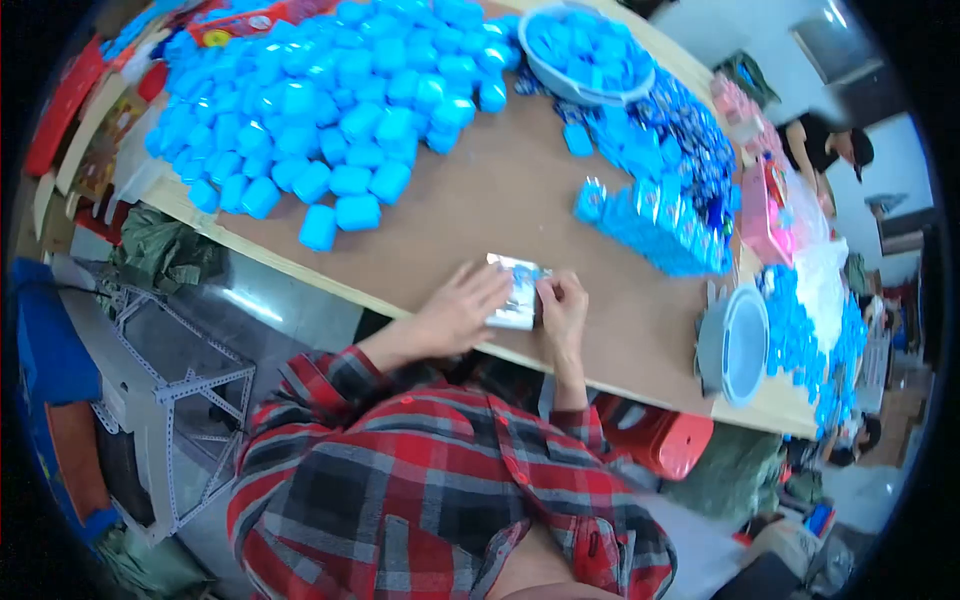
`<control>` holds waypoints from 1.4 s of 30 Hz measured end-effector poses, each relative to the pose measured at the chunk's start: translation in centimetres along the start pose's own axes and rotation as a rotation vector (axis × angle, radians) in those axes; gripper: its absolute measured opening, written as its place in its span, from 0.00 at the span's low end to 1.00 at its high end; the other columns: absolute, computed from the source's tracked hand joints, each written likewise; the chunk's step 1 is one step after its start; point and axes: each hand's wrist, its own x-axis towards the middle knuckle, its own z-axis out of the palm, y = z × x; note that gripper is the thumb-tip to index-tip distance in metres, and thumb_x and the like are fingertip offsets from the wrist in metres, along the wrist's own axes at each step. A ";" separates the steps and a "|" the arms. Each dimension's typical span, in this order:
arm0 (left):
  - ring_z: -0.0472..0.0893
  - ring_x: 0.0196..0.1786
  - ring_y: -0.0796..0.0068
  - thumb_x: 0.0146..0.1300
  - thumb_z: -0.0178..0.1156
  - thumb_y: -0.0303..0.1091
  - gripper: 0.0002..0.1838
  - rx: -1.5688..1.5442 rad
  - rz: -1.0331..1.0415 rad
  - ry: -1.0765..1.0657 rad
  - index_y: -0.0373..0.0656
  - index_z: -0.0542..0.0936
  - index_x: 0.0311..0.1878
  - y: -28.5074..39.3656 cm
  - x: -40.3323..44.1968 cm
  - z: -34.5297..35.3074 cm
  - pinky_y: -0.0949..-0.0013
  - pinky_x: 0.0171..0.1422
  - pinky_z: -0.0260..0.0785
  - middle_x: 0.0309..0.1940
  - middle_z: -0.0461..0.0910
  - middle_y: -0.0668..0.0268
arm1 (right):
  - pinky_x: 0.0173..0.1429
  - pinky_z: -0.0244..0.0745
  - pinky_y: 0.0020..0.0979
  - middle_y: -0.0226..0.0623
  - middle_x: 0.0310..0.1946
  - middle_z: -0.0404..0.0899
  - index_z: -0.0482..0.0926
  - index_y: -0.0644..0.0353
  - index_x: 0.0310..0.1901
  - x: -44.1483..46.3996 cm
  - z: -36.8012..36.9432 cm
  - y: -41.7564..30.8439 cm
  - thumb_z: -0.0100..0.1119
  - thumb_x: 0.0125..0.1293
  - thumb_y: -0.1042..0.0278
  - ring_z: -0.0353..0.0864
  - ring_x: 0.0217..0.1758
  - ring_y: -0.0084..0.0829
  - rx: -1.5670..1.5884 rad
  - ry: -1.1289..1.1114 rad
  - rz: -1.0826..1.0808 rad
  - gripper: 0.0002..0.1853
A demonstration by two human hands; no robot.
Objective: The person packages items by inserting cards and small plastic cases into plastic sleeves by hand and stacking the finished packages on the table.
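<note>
A small silvery packet (516,293) with some blue on it lies near the front edge of the table. My left hand (462,308) rests flat over its left side, fingers stretched out. At the packet's right edge, the fingers of my right hand (563,308) are closed in a pinch. Whether anything is inside the packet I cannot make out. Right of my hands stands a block of blue packed pieces (650,225) in rows. A big pile of shiny blue rounded pieces (340,120) covers the far left of the table.
A grey basin (590,88) of blue pieces stands at the back, beside dark blue packets (690,125). Another grey basin (738,345) sits at the right edge, near a pink bin (766,212). A red stool (665,440) is below the table. Another person (825,150) is at the right.
</note>
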 end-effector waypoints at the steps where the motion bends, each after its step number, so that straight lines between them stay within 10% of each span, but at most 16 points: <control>1: 0.54 0.74 0.52 0.51 0.64 0.38 0.38 0.021 0.020 0.020 0.35 0.64 0.65 -0.1 -0.2 0.2 0.50 0.74 0.46 0.71 0.58 0.52 | 0.36 0.68 0.28 0.37 0.29 0.74 0.74 0.67 0.26 0.1 0.1 -0.3 0.57 0.56 0.77 0.70 0.29 0.32 -0.004 -0.001 -0.037 0.04; 8: 0.55 0.73 0.51 0.54 0.63 0.40 0.34 0.022 0.009 0.071 0.35 0.67 0.62 0.0 -0.4 0.3 0.50 0.75 0.45 0.69 0.61 0.50 | 0.38 0.68 0.27 0.37 0.30 0.74 0.76 0.68 0.31 -0.1 -0.5 -0.8 0.54 0.59 0.77 0.70 0.30 0.30 -0.009 0.032 -0.132 0.03; 15: 0.77 0.45 0.66 0.57 0.62 0.33 0.19 -0.620 -0.327 0.393 0.36 0.77 0.51 1.3 3.1 -3.0 0.66 0.51 0.69 0.45 0.79 0.56 | 0.35 0.65 0.24 0.32 0.28 0.73 0.75 0.67 0.30 -0.1 -1.5 -6.2 0.54 0.58 0.78 0.67 0.28 0.25 0.061 0.088 -0.219 0.02; 18: 0.71 0.29 0.82 0.58 0.61 0.27 0.05 -0.974 -0.424 0.380 0.36 0.80 0.31 0.6 3.5 -1.3 0.79 0.35 0.66 0.25 0.77 0.70 | 0.35 0.65 0.24 0.32 0.28 0.74 0.76 0.67 0.31 -0.4 -1.1 -6.4 0.54 0.58 0.78 0.67 0.28 0.25 0.063 0.050 -0.297 0.02; 30: 0.72 0.33 0.83 0.59 0.59 0.24 0.05 -0.934 -0.299 0.278 0.33 0.81 0.34 -0.2 3.2 -3.5 0.81 0.41 0.64 0.29 0.79 0.69 | 0.40 0.65 0.17 0.30 0.28 0.77 0.80 0.67 0.30 -0.2 -2.1 -5.4 0.57 0.62 0.76 0.70 0.30 0.19 0.707 -0.151 0.196 0.05; 42: 0.74 0.34 0.80 0.57 0.60 0.23 0.05 -0.868 -0.288 0.291 0.32 0.82 0.34 -0.2 4.4 -3.2 0.80 0.42 0.64 0.31 0.80 0.67 | 0.41 0.66 0.15 0.32 0.29 0.80 0.82 0.67 0.32 -0.4 -3.0 -2.9 0.58 0.63 0.76 0.72 0.31 0.17 0.848 -0.130 0.212 0.06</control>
